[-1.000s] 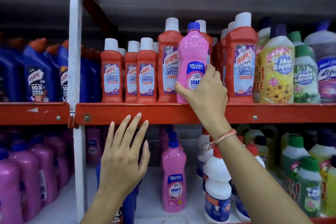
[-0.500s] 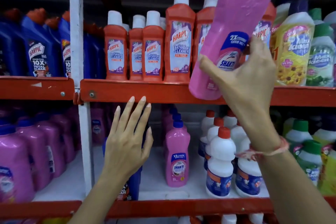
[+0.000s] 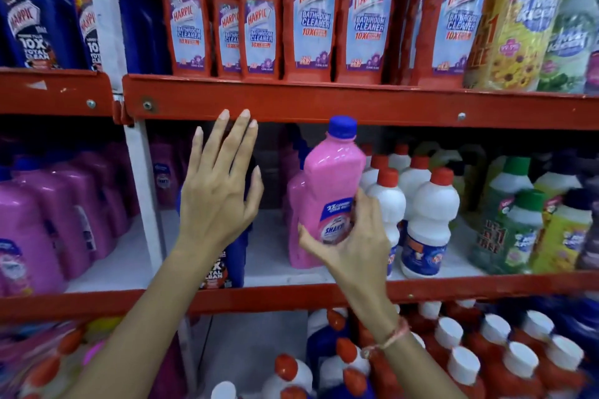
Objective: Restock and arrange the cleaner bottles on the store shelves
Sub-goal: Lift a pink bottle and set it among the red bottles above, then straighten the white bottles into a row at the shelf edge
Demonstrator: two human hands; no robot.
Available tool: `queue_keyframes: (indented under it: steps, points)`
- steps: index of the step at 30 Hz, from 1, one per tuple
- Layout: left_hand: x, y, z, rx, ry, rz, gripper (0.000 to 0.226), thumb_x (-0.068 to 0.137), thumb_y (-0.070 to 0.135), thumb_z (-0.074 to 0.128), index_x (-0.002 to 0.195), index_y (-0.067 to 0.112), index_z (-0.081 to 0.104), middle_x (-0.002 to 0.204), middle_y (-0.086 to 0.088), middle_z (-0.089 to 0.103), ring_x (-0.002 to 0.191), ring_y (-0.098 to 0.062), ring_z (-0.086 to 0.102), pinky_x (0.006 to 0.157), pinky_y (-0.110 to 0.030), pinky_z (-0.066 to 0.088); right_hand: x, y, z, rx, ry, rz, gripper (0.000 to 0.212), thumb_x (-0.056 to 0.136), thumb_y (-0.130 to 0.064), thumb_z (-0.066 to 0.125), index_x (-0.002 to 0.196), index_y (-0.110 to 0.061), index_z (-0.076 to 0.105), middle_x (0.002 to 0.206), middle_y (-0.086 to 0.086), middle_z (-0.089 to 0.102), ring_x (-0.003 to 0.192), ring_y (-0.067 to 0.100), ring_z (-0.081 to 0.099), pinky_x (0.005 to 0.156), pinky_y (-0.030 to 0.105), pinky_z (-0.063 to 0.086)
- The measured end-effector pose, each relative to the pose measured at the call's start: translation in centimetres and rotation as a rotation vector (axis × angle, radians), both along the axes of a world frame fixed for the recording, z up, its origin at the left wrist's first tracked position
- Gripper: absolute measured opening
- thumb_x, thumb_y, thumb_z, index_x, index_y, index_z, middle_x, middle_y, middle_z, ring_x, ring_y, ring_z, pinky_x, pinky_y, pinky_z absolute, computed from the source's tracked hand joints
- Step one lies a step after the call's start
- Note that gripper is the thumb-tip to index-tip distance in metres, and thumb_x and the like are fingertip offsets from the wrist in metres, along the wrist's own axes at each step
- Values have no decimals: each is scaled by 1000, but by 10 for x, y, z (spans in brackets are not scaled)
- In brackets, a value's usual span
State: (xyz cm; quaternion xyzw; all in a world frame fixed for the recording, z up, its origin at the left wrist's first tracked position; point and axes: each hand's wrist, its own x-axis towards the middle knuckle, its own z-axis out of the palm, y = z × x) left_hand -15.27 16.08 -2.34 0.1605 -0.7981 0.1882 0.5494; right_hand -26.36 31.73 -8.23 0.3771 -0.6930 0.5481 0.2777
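My right hand (image 3: 353,243) grips a pink Shakti cleaner bottle (image 3: 334,178) with a blue cap, held upright at the middle shelf's front. Just behind and left of it stands another pink bottle (image 3: 296,227) on the white shelf board. My left hand (image 3: 217,194) is raised with fingers spread, empty, in front of a blue Harpic bottle (image 3: 233,259) that it mostly hides. Red Harpic bathroom cleaner bottles (image 3: 311,16) line the upper shelf.
White bottles with red caps (image 3: 428,220) stand right of the pink bottle, green and yellow Max Kleen bottles (image 3: 518,230) farther right. Purple bottles (image 3: 48,220) fill the left bay past a white upright (image 3: 142,178). Red shelf beams (image 3: 356,107) cross above and below.
My right hand has taken the pink bottle off the upper shelf and brought it down to the middle shelf. The view has tilted downward. My left hand stays raised and open.
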Motion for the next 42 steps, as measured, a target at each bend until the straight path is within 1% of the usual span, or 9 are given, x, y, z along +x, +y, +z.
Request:
queue_keyframes:
  steps: [10, 21, 26, 30, 34, 36, 38, 40, 42]
  points:
    - [2, 3, 1, 15, -3, -17, 53, 95, 23, 42, 145, 8, 34, 156, -9, 32, 147, -27, 22, 119, -53, 21, -19, -25, -49, 130, -161, -55, 87, 64, -49, 82, 135, -11, 50, 113, 5, 57, 100, 20, 62, 79, 33, 55]
    - [7, 7, 0, 60, -38, -36, 53, 96, 27, 40, 146, 12, 33, 157, -7, 29, 148, -24, 19, 119, -54, 19, -20, -30, -66, 191, -167, -59, 92, 62, -57, 74, 137, -11, 47, 115, 4, 57, 95, 13, 58, 70, 8, 39]
    - [6, 18, -7, 69, 2, -64, 50, 96, 27, 41, 143, 11, 39, 155, -7, 34, 146, -23, 25, 118, -54, 23, -23, -26, -68, 205, -201, -14, 92, 67, -56, 77, 141, -15, 43, 120, 2, 55, 105, 16, 61, 77, 16, 48]
    - [-6, 38, -11, 47, 47, -150, 42, 94, 23, 45, 133, 9, 52, 147, -9, 46, 140, -24, 37, 116, -54, 26, -29, -15, -64, 282, -190, 73, 91, 74, -55, 74, 148, -19, 36, 126, 0, 52, 110, 10, 56, 81, 14, 43]
    - [-25, 65, -23, 87, 58, -278, 37, 92, 20, 49, 124, 6, 59, 138, -11, 55, 131, -27, 48, 112, -53, 33, -42, 16, -51, 263, -152, 169, 63, 83, -45, 71, 138, -21, 53, 126, -6, 55, 108, 7, 62, 84, 13, 50]
    - [-36, 84, -33, 161, 54, -388, 35, 91, 17, 51, 122, 5, 60, 135, -10, 56, 126, -25, 50, 109, -45, 38, -52, 39, -46, 82, -147, 162, 31, 87, -37, 69, 115, -24, 69, 112, -8, 64, 90, 4, 69, 75, 22, 55]
    - [-50, 106, -44, 285, 57, -514, 33, 92, 19, 49, 121, 9, 60, 131, -5, 57, 123, -17, 50, 108, -29, 38, -66, 65, -45, -113, -178, 100, 6, 90, -33, 65, 92, -29, 70, 94, -13, 67, 81, 5, 69, 68, 23, 53]
    - [-67, 131, -54, 471, 58, -664, 30, 93, 23, 47, 119, 15, 60, 125, 2, 61, 119, -9, 53, 103, -18, 38, -85, 91, -46, -245, -234, 29, 11, 93, -36, 58, 86, -31, 65, 86, -10, 68, 81, 10, 68, 71, 31, 55]
    - [-85, 155, -64, 853, 43, -896, 27, 94, 30, 47, 114, 22, 63, 114, 10, 68, 112, -5, 60, 95, -18, 47, -108, 111, -48, -328, -346, 38, 13, 97, -36, 54, 92, -28, 63, 89, -9, 66, 88, 15, 68, 79, 40, 60]
